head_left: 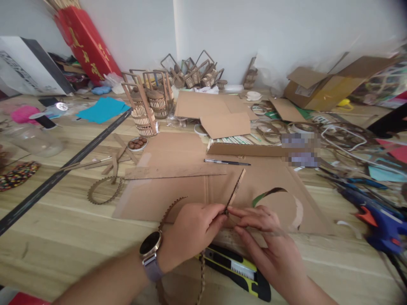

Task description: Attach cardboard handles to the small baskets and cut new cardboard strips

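Note:
My left hand (pixel 193 226), wearing a watch (pixel 150 245), is closed in a pinch on a narrow corrugated cardboard strip (pixel 235 189). One end of the strip slants up and away past my fingertips. A curled, ridged strip (pixel 170 212) loops behind the left wrist and hangs below the hand; whether it is the same piece is hidden. My right hand (pixel 267 237) has its fingers stretched out and thumb apart, the index fingertip touching the strip beside the left thumb. Beneath both hands lies a yellow-and-black utility knife (pixel 235 271). Under them spreads a cardboard sheet (pixel 178 195).
A pen (pixel 227 162) lies on the cardboard, near a round cutout (pixel 276 207). A blue glue gun (pixel 384 224) is at right. Small lidded baskets (pixel 143 110) stand behind, left of stacked cardboard (pixel 203 103). A ridged ring (pixel 104 190) and bowl of brown balls (pixel 137 144) sit left.

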The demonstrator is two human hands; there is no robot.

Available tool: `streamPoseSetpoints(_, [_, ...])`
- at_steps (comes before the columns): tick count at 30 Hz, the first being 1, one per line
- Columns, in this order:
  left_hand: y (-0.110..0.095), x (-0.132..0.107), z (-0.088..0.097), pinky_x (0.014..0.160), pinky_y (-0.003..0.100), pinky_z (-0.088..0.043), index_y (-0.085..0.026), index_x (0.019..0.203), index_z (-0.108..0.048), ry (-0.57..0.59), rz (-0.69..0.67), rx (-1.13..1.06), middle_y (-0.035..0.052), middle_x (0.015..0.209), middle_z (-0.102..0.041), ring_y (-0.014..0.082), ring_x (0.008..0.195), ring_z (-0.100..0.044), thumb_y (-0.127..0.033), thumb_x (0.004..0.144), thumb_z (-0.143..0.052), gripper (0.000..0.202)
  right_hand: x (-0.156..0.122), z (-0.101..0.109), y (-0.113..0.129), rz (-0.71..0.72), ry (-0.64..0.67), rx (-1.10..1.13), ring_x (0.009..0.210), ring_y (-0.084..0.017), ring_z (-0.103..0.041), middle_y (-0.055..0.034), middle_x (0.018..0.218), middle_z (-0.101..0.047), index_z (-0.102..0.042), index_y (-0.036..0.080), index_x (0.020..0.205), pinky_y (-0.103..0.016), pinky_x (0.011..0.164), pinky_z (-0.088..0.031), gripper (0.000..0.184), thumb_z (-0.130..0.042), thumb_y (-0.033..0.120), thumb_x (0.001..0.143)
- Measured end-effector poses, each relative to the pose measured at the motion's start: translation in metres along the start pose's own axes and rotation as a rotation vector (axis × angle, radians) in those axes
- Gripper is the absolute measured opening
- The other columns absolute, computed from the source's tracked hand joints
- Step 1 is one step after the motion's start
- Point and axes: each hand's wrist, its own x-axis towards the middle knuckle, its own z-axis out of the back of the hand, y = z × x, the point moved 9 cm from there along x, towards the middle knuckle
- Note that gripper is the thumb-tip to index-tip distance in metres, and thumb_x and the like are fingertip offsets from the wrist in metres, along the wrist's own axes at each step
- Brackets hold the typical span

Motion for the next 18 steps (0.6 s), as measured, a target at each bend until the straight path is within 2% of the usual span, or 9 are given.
streamPoseSetpoints(6, [-0.0031, -0.0005, 0.0022, 0.063, 0.024, -0.043, -0.018, 0.097, -0.068, -0.014, -0.037, -0.01, 0.0033, 0.082, -0.074, 0.018, 0.073, -0.068, -0.021, 0.094, -0.053, 0.015, 0.0015, 0.0023, 0.0001, -0.002, 0.014, -0.011, 0.083, -0.02, -0.069, -0.0017, 0.098, -0.076, -0.054, 0.026, 0.095, -0.039, 0.078, -0.046, 0.008, -0.053, 0.018, 0.091])
streamPoseSetpoints(18, [-0.0059, -0.0001, 0.0057, 0.06, 0.024, -0.04, -0.018, 0.091, -0.069, -0.027, -0.057, 0.012, 0.0018, 0.077, -0.072, 0.0165, 0.069, -0.066, -0.018, 0.093, -0.053, 0.016, -0.0011, 0.0045, -0.005, -0.049, -0.011, 0.042, 0.084, -0.021, -0.07, -0.0034, 0.097, -0.076, -0.051, 0.026, 0.094, -0.04, 0.081, -0.046, 0.009, -0.052, 0.017, 0.091])
